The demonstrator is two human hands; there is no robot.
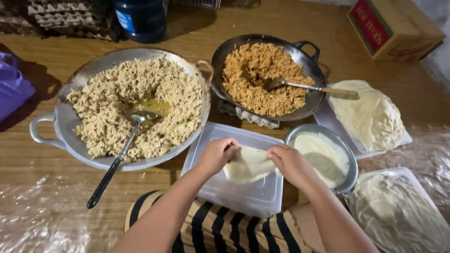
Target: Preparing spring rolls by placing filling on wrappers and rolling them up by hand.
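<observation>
Both hands pinch one thin wrapper [248, 165] | your left hand [216, 154] grips its left edge, right hand [291, 163] its right edge | wrapper hangs over the white lid [234, 192], near you, left of the batter bowl [323, 157]
</observation>
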